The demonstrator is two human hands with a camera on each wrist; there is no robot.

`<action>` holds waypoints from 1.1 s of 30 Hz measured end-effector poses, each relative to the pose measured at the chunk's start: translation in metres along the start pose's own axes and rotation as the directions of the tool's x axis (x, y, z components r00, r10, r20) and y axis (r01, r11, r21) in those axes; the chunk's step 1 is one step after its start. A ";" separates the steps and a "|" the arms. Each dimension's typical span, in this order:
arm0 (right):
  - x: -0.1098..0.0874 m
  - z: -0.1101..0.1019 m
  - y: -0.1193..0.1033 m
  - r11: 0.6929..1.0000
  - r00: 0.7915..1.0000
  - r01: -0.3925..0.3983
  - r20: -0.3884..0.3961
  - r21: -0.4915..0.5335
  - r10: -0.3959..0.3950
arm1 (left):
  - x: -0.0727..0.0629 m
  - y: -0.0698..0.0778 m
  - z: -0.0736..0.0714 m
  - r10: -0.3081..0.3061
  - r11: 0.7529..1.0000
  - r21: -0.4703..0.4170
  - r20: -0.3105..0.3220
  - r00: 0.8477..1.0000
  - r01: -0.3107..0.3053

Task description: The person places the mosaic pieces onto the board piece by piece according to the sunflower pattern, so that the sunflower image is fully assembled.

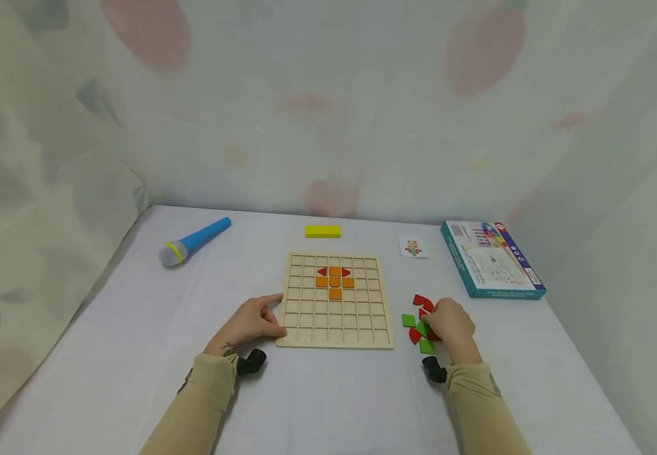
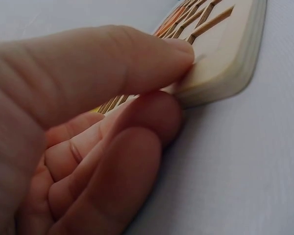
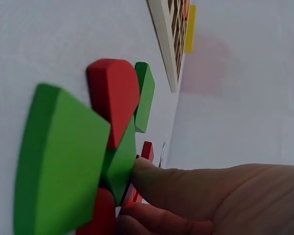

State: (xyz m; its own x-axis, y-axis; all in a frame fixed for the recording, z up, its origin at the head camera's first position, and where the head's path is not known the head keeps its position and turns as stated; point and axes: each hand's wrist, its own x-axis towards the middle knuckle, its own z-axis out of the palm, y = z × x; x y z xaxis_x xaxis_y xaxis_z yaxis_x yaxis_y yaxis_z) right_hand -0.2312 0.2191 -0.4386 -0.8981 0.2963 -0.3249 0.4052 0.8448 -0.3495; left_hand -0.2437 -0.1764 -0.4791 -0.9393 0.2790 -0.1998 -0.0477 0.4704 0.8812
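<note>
A wooden grid board point(image 1: 334, 338) lies on the table with orange tiles point(image 1: 335, 294) and two red triangles point(image 1: 346, 272) set in its upper middle. My left hand point(image 1: 253, 319) holds the board's left side, its thumb point(image 2: 152, 56) on the top near the front corner. To the right of the board lies a loose pile of green tiles point(image 3: 61, 161) and red rounded pieces point(image 3: 115, 98). My right hand point(image 1: 450, 322) reaches into this pile. Thumb and finger pinch what appears to be a red piece point(image 1: 422, 313), mostly hidden, beside a green tile point(image 3: 121, 169).
A blue toy microphone point(image 1: 200, 239) lies at the back left. Behind the board is a yellow block point(image 1: 323, 232). A small pattern card point(image 1: 413, 246) and a teal-edged game box point(image 1: 493, 262) are at the back right. Hanging cloth borders the table.
</note>
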 end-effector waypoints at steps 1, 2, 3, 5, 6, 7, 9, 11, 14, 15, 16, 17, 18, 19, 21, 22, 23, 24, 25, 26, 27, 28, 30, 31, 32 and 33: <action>0.000 0.000 0.000 1.000 1.000 -0.003 0.002 -0.007 0.003 | 0.000 0.000 0.000 0.000 1.000 0.000 0.003 1.000 0.000; 0.000 0.001 -0.001 1.000 1.000 -0.008 0.004 -0.010 0.008 | 0.000 0.000 0.000 -0.003 1.000 0.005 0.001 1.000 0.003; -0.001 0.000 -0.001 1.000 1.000 -0.009 0.005 -0.013 0.009 | 0.000 0.000 0.000 -0.007 1.000 0.004 0.000 1.000 0.007; -0.002 0.000 -0.003 1.000 1.000 -0.018 0.000 -0.005 0.018 | 0.000 0.000 0.001 -0.013 1.000 0.006 -0.001 1.000 0.013; -0.003 0.000 -0.004 1.000 1.000 -0.020 -0.002 0.002 0.020 | 0.000 0.000 0.001 -0.014 1.000 0.005 -0.001 1.000 0.014; -0.004 -0.001 -0.005 1.000 1.000 -0.023 -0.007 0.010 0.023 | 0.000 0.000 0.001 -0.012 1.000 0.007 0.000 1.000 0.012; -0.005 -0.001 -0.006 0.999 1.000 -0.020 -0.017 0.038 0.021 | 0.000 0.000 0.001 -0.012 1.000 0.007 -0.002 1.000 0.012; -0.007 -0.002 -0.006 0.996 1.000 0.001 -0.025 0.093 0.001 | -0.001 0.001 0.001 -0.008 1.000 0.008 -0.002 1.000 0.008; -0.008 -0.003 -0.010 0.967 0.998 0.058 -0.036 0.248 -0.050 | -0.001 0.002 0.001 -0.013 1.000 0.017 -0.011 1.000 0.013; -0.008 -0.003 -0.013 0.946 0.997 0.078 -0.037 0.316 -0.070 | -0.001 0.002 0.001 -0.016 1.000 0.020 -0.013 1.000 0.016; -0.009 -0.003 -0.016 0.917 0.995 0.097 -0.040 0.388 -0.089 | -0.001 0.003 0.001 -0.019 1.000 0.022 -0.015 1.000 0.020; -0.009 -0.003 -0.022 0.885 0.994 0.110 -0.040 0.453 -0.103 | -0.001 0.003 0.001 -0.022 0.999 0.025 -0.018 1.000 0.023; -0.009 -0.003 -0.028 0.849 0.993 0.117 -0.036 0.515 -0.115 | -0.001 0.003 0.001 -0.029 0.999 0.027 -0.021 0.999 0.029; -0.010 -0.002 -0.035 0.811 0.992 0.118 -0.026 0.573 -0.126 | -0.001 0.003 0.001 -0.033 0.999 0.025 -0.024 0.999 0.033; -0.010 0.001 -0.050 0.745 0.987 0.127 -0.008 0.655 -0.160 | 0.000 0.003 0.000 -0.038 0.999 0.021 -0.025 0.999 0.039; -0.010 0.003 -0.057 0.722 0.984 0.130 0.000 0.680 -0.177 | 0.000 0.003 0.000 -0.039 0.999 0.022 -0.025 0.999 0.039; -0.010 0.006 -0.065 0.703 0.980 0.137 0.007 0.698 -0.198 | 0.000 0.003 0.000 -0.039 0.999 0.020 -0.023 0.999 0.039; -0.009 0.010 -0.072 0.687 0.975 0.149 0.009 0.711 -0.222 | 0.000 0.003 0.000 -0.035 0.999 0.021 -0.020 0.999 0.035; -0.008 0.014 -0.078 0.681 0.968 0.168 0.012 0.713 -0.251 | 0.001 0.003 0.000 -0.031 0.999 0.022 -0.017 0.999 0.031; -0.006 0.019 -0.084 0.680 0.961 0.185 0.013 0.709 -0.275 | 0.001 0.003 0.000 -0.029 0.999 0.022 -0.013 0.999 0.029; -0.004 0.023 -0.089 0.687 0.956 0.200 0.015 0.698 -0.294 | 0.001 0.003 0.000 -0.028 0.999 0.022 -0.010 1.000 0.028; -0.001 0.027 -0.094 0.695 0.950 0.217 0.015 0.685 -0.311 | 0.001 0.003 0.000 -0.021 0.999 0.025 -0.006 1.000 0.021; 0.004 0.035 -0.102 0.719 0.943 0.236 0.024 0.654 -0.331 | 0.000 0.003 0.000 -0.015 1.000 0.025 -0.001 1.000 0.015; 0.007 0.038 -0.105 0.733 0.942 0.239 0.032 0.637 -0.335 | 0.000 0.002 0.000 -0.017 1.000 0.021 -0.001 1.000 0.017; 0.010 0.041 -0.108 0.748 0.942 0.240 0.038 0.619 -0.334 | 0.000 0.002 0.000 -0.015 1.000 0.018 0.000 1.000 0.015; 0.013 0.044 -0.110 0.761 0.942 0.242 0.044 0.602 -0.334 | 0.000 0.002 0.000 -0.012 1.000 0.020 0.002 1.000 0.012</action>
State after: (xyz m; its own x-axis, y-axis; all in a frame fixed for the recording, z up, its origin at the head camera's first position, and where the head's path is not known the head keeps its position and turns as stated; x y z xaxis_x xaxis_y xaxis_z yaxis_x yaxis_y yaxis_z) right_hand -0.2797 0.1105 -0.4428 -0.9735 -0.0223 -0.2275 0.1940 0.4462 -0.8737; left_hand -0.2436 -0.1757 -0.4773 -0.9381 0.2745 -0.2113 -0.0526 0.4901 0.8701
